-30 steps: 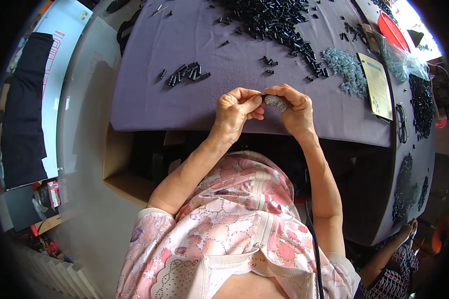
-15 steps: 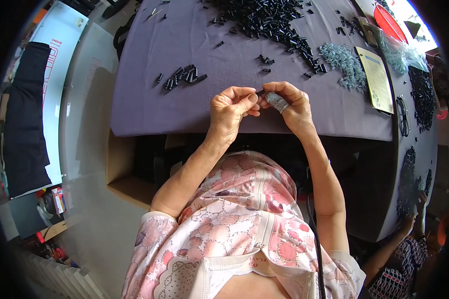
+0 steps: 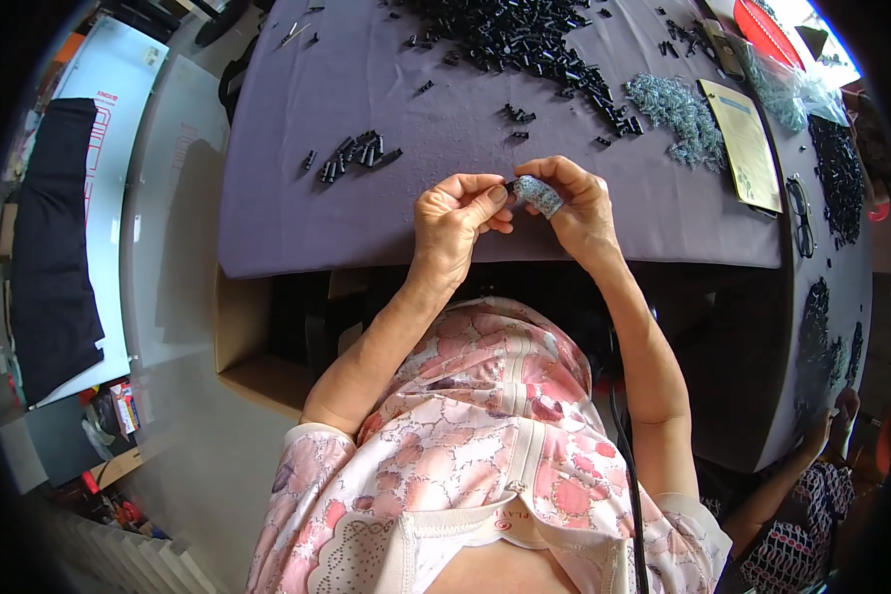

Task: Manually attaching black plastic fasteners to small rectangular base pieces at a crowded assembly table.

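A small black part (image 3: 511, 185) sits pinched between our left hand (image 3: 455, 220) and taped-fingered right hand (image 3: 569, 203) above the purple counter (image 3: 297, 198), with a small finished cluster (image 3: 356, 155) beside us and the big black pile (image 3: 525, 40) untouched.

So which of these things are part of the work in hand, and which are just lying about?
In the job:
left hand and right hand, pinching a small black part
big black parts pile
small black cluster
grey springy pile

Lying about:
yellow card
glasses
cardboard box
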The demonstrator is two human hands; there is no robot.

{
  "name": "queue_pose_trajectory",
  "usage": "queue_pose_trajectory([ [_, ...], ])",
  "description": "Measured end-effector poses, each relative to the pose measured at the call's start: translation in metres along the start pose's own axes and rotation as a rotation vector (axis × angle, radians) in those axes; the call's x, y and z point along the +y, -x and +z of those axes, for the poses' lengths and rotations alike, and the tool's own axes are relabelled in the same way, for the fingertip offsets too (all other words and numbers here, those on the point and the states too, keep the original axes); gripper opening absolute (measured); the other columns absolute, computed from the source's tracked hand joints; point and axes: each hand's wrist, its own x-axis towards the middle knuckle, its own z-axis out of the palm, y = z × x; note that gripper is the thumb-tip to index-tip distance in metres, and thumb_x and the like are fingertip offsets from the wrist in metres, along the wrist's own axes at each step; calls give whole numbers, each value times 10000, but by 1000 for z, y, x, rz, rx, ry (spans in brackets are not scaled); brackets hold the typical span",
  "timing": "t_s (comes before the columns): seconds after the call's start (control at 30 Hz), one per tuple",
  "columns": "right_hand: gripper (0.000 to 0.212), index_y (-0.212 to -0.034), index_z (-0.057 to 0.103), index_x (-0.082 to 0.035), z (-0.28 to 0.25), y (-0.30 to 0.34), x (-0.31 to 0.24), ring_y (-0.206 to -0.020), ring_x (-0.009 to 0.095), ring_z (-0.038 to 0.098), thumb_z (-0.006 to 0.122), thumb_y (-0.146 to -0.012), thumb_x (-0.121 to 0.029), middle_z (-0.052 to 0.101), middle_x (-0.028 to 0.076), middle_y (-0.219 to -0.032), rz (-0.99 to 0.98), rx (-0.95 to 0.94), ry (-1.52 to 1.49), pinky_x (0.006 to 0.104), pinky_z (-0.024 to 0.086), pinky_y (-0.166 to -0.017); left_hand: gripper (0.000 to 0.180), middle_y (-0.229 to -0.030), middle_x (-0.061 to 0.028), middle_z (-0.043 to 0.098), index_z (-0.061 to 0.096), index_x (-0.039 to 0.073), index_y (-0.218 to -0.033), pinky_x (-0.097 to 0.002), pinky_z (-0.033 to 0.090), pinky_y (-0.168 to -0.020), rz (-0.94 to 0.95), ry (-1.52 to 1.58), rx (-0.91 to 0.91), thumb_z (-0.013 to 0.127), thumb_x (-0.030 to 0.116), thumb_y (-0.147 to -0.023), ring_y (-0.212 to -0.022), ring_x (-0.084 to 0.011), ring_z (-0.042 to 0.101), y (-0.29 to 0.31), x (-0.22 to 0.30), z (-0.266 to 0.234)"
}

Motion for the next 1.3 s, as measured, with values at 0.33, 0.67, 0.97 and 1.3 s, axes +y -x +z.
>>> queue_pose_trajectory([
  [0.33, 292, -952, 624, -20, -1, -2, 6, -774, 77, 588, 503, -745, 146, 653, 24, -820, -65, 7, 63, 229, 484, -710, 128, -799, -99, 640, 606, 17, -955, -285, 508, -610, -108, 129, -50, 612, 105, -863, -611, -153, 593, -3, -4, -5],
  [0.67, 293, -1017, 615, 8, 5, 0, 11, -839, 87, 586, 487, -792, 146, 647, 34, -888, -49, 12, -161, 224, 481, -757, 138, -813, -104, 646, 585, 18, -961, -277, 515, -616, -118, 154, -15, 619, 103, -857, -635, -163, 607, -1, 2, -1],
  [0.97, 262, -965, 611, 11, 4, -2, 13, -800, 85, 592, 472, -807, 167, 626, 20, -860, -17, 18, -96, 218, 485, -739, 94, -805, -140, 658, 601, -2, -934, -258, 542, -609, -76, 181, -19, 600, 53, -857, -642, -160, 635, -3, -4, 0],
  [1.3, 204, -1010, 593, -2, 12, 1, 11, -776, 89, 579, 597, -809, 31, 626, 33, -859, -188, 82, -60, 232, 479, -711, 93, -858, -101, 650, 602, 24, -948, -314, 548, -689, -138, 220, 18, 587, 65, -867, -733, -168, 639, -3, 0, 4],
])
